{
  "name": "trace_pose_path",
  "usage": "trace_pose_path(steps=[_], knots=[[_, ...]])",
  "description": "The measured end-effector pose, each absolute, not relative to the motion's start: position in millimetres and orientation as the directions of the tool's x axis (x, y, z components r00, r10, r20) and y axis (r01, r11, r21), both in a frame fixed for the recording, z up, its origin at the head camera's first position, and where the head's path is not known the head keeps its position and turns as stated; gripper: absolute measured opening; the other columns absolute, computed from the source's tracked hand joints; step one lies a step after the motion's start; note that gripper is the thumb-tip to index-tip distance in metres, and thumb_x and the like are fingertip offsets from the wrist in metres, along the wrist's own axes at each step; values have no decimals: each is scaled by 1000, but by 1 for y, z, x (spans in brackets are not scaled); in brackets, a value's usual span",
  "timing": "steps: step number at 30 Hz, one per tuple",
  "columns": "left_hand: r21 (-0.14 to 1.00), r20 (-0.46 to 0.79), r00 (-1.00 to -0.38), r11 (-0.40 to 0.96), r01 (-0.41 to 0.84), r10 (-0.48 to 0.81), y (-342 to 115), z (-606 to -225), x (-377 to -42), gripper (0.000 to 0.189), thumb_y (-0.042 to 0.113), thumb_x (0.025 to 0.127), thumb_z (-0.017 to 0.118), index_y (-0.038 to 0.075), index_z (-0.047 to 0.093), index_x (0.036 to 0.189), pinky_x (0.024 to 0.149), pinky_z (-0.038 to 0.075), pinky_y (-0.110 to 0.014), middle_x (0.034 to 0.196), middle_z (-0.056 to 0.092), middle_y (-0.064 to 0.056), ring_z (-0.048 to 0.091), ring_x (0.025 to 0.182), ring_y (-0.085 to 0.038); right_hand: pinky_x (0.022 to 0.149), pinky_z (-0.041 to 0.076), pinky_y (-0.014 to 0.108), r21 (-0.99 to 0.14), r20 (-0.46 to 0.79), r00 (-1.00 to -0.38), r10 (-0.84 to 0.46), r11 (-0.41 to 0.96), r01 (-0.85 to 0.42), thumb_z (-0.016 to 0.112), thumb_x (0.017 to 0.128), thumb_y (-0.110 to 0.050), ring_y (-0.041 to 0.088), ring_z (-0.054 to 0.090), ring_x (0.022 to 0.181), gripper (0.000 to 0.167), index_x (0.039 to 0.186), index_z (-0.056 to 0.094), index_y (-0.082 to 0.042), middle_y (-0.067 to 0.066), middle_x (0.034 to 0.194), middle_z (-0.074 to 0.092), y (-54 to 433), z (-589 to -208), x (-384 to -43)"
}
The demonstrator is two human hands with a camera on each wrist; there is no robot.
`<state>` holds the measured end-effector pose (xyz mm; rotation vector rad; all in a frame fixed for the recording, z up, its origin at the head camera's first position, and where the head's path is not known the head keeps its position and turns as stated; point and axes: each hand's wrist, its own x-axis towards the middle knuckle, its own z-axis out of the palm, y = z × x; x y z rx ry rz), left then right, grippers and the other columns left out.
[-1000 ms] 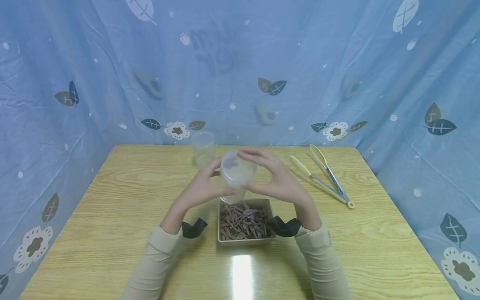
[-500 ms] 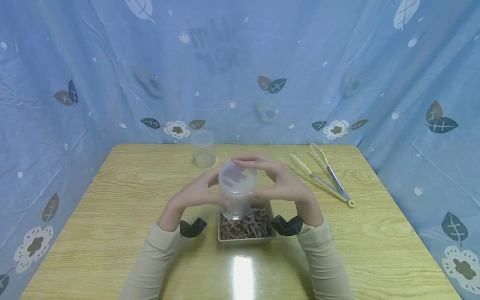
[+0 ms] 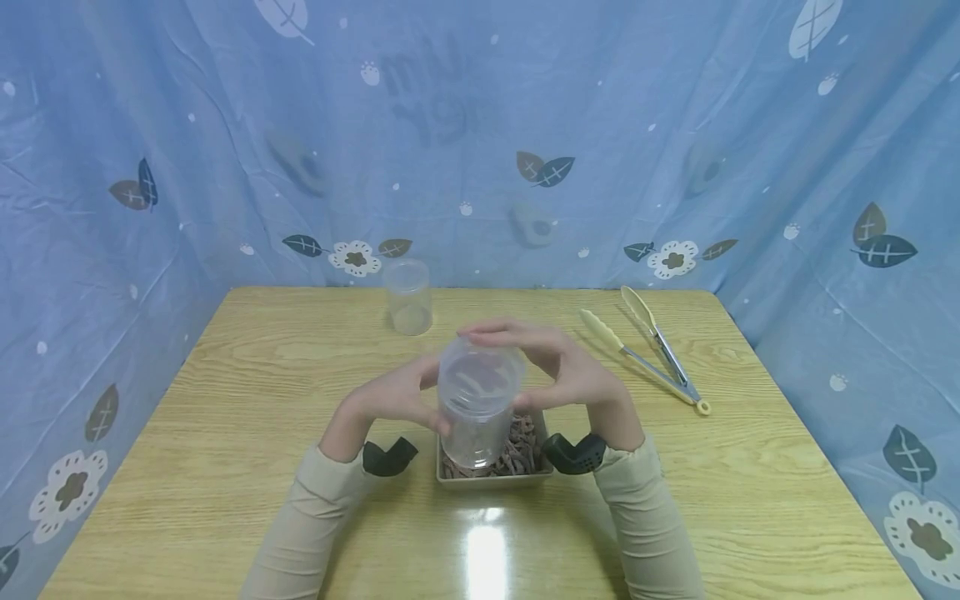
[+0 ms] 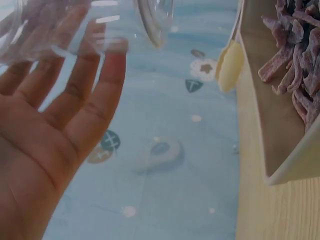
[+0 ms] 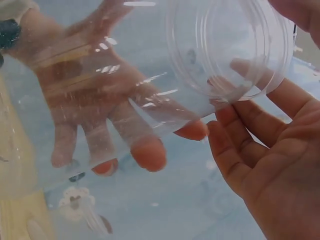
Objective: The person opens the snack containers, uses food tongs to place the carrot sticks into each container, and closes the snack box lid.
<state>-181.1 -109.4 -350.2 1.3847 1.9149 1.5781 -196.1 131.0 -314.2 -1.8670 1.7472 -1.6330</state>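
A clear plastic jar point(image 3: 477, 437) is held between both hands above a beige tray point(image 3: 495, 482). My left hand point(image 3: 397, 397) holds the side of its body, thumb toward me. In the right wrist view the left hand point(image 5: 90, 95) shows through the clear wall. My right hand point(image 3: 573, 373) grips the jar's clear lid point(image 5: 272, 60), its fingers curved round the rim. Whether the lid sits fully on cannot be told. Brownish-purple dried strips point(image 3: 521, 450) fill the tray, partly hidden behind the jar. No contents show inside the jar.
A second clear jar point(image 3: 409, 302) stands at the table's back, left of centre. Metal tongs point(image 3: 662, 381) with cream tips lie spread at the right. A patterned blue curtain point(image 3: 480, 142) encloses the wooden table point(image 3: 247, 400).
Both hands have lowered the jar toward me over the tray. More of its body now shows below the lid, and it covers more of the strips. The tongs and second jar have stayed put.
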Motion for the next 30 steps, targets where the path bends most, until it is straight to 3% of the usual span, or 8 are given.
trace_pose_path(steps=[3, 7, 10, 15, 18, 22, 25, 30], knots=[[878, 320, -540, -29, 479, 779, -111, -350, -183, 101, 55, 68, 73, 7, 27, 145, 112, 25, -48, 142, 41, -11, 37, 132, -22, 112, 21, 53, -676, 618, -250, -746, -342, -652, 68, 84, -23, 34, 33, 132, 63, 138, 42, -5, 15, 143, 39, 134, -313, -197], [887, 297, -637, 42, 460, 711, -117, -349, -186, 90, 38, 70, 79, 16, 32, 143, 110, 28, -49, 136, 48, -4, 43, 127, -21, 113, 19, 51, -670, 627, -294, -722, -306, -677, 68, 83, -14, 35, 30, 134, 64, 138, 39, 1, 15, 144, 38, 139, -312, -200], [884, 284, -701, 104, 455, 654, -121, -348, -188, 85, 24, 71, 79, 17, 34, 142, 107, 32, -52, 135, 48, -4, 47, 122, -23, 112, 24, 48, -680, 616, -366, -697, -237, -694, 68, 81, -5, 34, 31, 133, 64, 137, 38, 5, 17, 143, 38, 142, -314, -203], [881, 262, -780, 190, 434, 568, -125, -348, -193, 78, 21, 74, 78, 23, 37, 140, 104, 34, -52, 134, 47, -1, 46, 121, -23, 109, 31, 47, -718, 550, -519, -655, -54, -694, 67, 77, 7, 28, 38, 128, 67, 136, 38, 6, 17, 141, 40, 143, -312, -202], [891, 243, -820, 215, 400, 518, -126, -346, -195, 74, 19, 76, 76, 25, 39, 139, 105, 33, -51, 135, 47, -1, 43, 124, -22, 108, 31, 49, -733, 504, -598, -624, 58, -678, 67, 77, 7, 28, 40, 126, 66, 136, 38, 6, 19, 140, 40, 142, -306, -199], [912, 222, -872, 224, 344, 436, -124, -337, -193, 73, 16, 78, 75, 19, 38, 141, 106, 31, -53, 137, 46, -10, 40, 127, -27, 108, 32, 47, -742, 456, -680, -575, 176, -647, 68, 77, 6, 31, 41, 125, 65, 135, 40, 7, 19, 139, 41, 141, -302, -197], [925, 200, -902, 229, 302, 383, -124, -334, -192, 73, 15, 78, 74, 14, 37, 141, 107, 31, -52, 138, 43, -14, 38, 129, -29, 106, 34, 46, -740, 429, -723, -541, 248, -625, 70, 77, 2, 31, 43, 124, 65, 135, 41, 4, 18, 139, 42, 142, -309, -202], [932, 174, -927, 248, 264, 333, -124, -340, -198, 76, 17, 77, 76, 12, 36, 141, 108, 31, -49, 139, 42, -12, 36, 131, -30, 106, 35, 46, -728, 405, -767, -498, 332, -600, 73, 78, -9, 29, 42, 126, 68, 139, 42, -8, 10, 140, 43, 149, -334, -223]])
